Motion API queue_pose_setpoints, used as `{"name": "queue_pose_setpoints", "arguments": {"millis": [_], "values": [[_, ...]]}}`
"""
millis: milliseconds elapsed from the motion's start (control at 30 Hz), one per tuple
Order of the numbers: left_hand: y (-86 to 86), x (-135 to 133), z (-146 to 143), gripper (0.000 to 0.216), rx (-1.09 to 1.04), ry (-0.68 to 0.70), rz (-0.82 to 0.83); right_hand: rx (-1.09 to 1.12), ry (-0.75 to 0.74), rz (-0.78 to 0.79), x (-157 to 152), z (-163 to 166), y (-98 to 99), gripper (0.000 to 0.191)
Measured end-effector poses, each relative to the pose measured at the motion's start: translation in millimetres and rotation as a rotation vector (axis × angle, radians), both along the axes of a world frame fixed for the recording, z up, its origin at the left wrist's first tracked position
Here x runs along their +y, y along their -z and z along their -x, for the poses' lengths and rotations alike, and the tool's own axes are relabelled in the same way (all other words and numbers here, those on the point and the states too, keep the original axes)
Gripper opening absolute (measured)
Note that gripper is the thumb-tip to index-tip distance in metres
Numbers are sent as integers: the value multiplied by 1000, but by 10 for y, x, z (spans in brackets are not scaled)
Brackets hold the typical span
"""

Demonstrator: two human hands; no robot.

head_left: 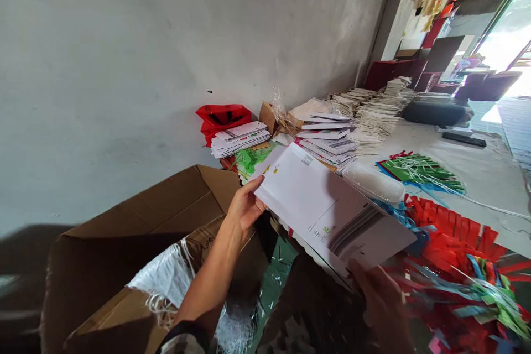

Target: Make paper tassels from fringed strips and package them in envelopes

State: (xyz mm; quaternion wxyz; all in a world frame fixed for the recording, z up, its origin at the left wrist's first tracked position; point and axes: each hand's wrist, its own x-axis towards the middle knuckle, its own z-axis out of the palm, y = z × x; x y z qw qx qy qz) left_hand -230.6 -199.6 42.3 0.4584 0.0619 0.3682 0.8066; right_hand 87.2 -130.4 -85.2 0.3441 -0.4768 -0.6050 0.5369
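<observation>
Right grip (379,290) blurred, closure unclear; left grip (246,206) pinches white envelope (317,196), long axis slanting down rightward.

On my feed, the card (319,193) looks like smooth paper. I see matt cardboard in the box (141,207), glossy translucent plastic in the tray (373,181), matt paint on the wall (166,61).

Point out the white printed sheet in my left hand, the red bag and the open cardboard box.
White printed sheet (327,204), head view: middle of its face.
Red bag (218,123), head view: its side.
Open cardboard box (153,210), head view: its wall.
</observation>
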Motion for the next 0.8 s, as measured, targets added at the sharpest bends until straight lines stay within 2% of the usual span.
{"name": "queue_pose_setpoints", "arguments": {"millis": [133,300,433,600,700,800], "values": [[55,16,-42,19,6,-5,-50,29,-28,-4,-59,51,-32,58],[150,83,-124,21,140,-79,8,57,-12,35,-120,69,-44,55],[158,135,-114,28,224,-121,37,151,-89,98,-155,71,-43,51],[179,140,-142,27,214,-110,40,187,-102,127,-163,95,-32,48],[265,130,-292,31,212,-65,-8,200,-72,115,-188,143,-20,47],[357,123,-447,29,211,-35,24,236,-95,124,-223,197,-35,47]]}}
